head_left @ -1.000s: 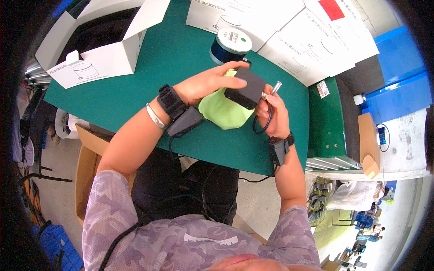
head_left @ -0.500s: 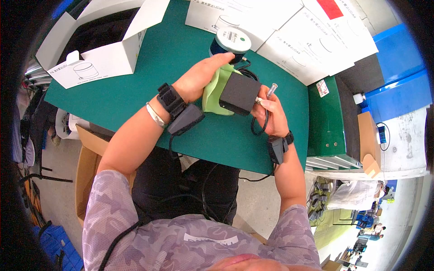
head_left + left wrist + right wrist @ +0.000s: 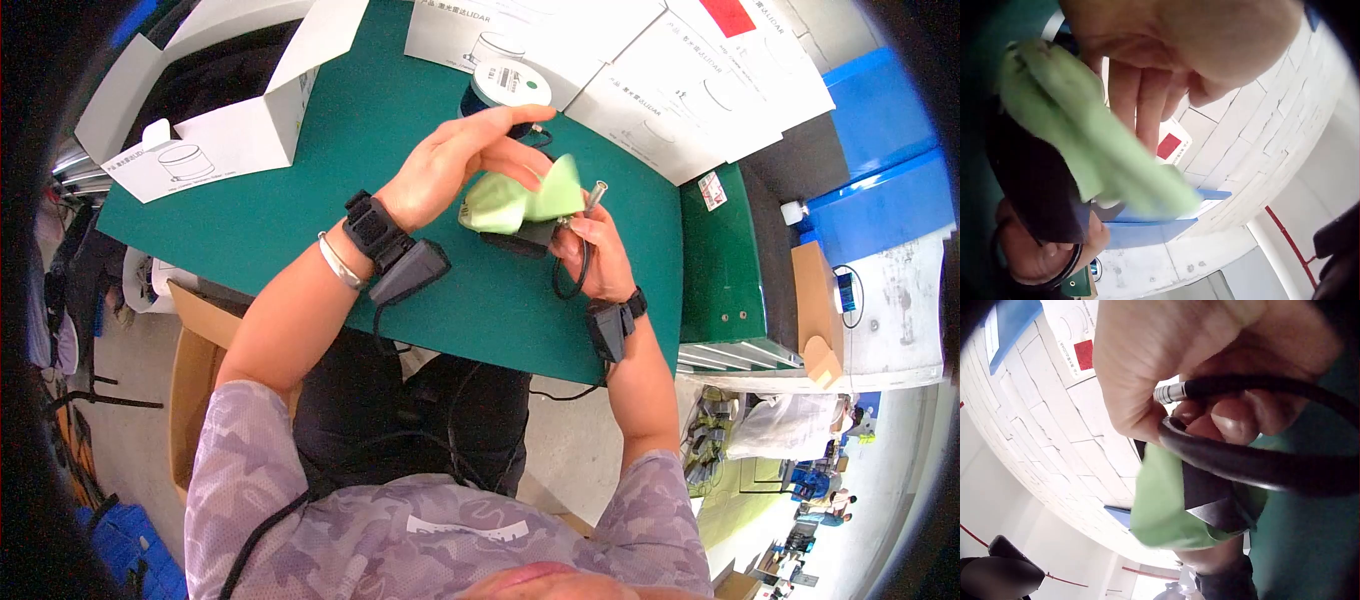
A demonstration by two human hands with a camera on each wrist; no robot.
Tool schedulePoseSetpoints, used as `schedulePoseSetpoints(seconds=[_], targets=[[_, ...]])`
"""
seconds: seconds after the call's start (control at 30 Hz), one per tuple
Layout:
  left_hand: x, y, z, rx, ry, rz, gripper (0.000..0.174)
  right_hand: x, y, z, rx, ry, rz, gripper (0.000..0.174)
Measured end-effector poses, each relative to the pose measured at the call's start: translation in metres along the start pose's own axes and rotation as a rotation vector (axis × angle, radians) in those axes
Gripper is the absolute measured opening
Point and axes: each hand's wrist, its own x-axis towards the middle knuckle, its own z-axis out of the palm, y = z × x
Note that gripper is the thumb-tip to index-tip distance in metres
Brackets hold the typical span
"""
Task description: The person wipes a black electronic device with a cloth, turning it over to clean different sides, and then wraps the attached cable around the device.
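Observation:
My right hand (image 3: 597, 250) grips a looped black cable (image 3: 1241, 465) with a metal connector (image 3: 1170, 394), right at the side of a dark box-shaped device (image 3: 515, 243). The device is raised over the green table, partly covered by a light green cloth (image 3: 510, 203). My left hand (image 3: 445, 165) is over the cloth, its fingers extended and overlapping the cloth's upper edge. In the left wrist view the cloth (image 3: 1079, 119) is blurred and flares away from the device. Behind the left fingers stands a round lidar unit (image 3: 510, 82) with a white top.
An open white carton (image 3: 215, 150) with a dark inside stands at the table's (image 3: 390, 110) far left. White lidar boxes (image 3: 660, 110) line the far right edge. To the right is a green cabinet (image 3: 725, 270), and a brown cardboard box (image 3: 195, 400) is below the table at left.
The device has turned in the right hand, and the cloth has shifted from its left side to over its top. My left hand has lifted from beside the device to above it.

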Motion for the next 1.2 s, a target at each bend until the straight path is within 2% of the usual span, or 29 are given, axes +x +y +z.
schedulePoseSetpoints(seconds=[0.03,0.13,0.2,0.27,0.3,0.43,0.67,0.83,0.97,1.13,1.2], targets=[[0.001,0.001,0.000,0.004,0.050,0.000,0.040,0.001,-0.001,0.000,-0.007,-0.019,0.002,0.021],[0.003,-0.009,-0.001,0.177,0.158,0.041,0.037,0.003,0.001,-0.006,-0.011,-0.098,-0.042,0.020],[0.005,-0.014,-0.003,0.248,0.170,0.038,0.042,0.003,0.002,-0.005,0.000,-0.084,-0.054,0.020],[0.004,-0.018,-0.003,0.484,0.121,-0.008,0.048,0.003,0.003,-0.003,0.013,-0.073,-0.063,0.020],[0.004,-0.020,-0.003,0.431,0.087,-0.025,0.060,0.003,0.003,-0.003,0.006,-0.057,-0.065,0.019],[0.002,-0.022,-0.001,0.536,-0.001,-0.110,0.072,0.003,0.002,-0.002,0.005,-0.032,-0.099,0.019],[-0.001,-0.022,0.002,0.495,-0.025,-0.168,0.073,0.003,0.002,-0.002,-0.049,-0.055,-0.078,0.020],[0.001,-0.029,0.002,0.569,0.049,-0.183,0.058,0.001,0.002,-0.001,-0.073,-0.090,-0.052,0.021],[0.001,-0.029,0.004,0.606,0.127,-0.150,0.059,0.002,0.003,0.001,-0.054,-0.099,-0.049,0.021],[0.001,-0.031,0.003,0.615,0.243,-0.104,0.047,0.003,-0.001,0.005,-0.135,-0.058,-0.034,0.025],[0.001,-0.029,0.005,0.623,0.235,-0.095,0.046,0.001,0.000,0.007,-0.140,-0.051,-0.019,0.025]])
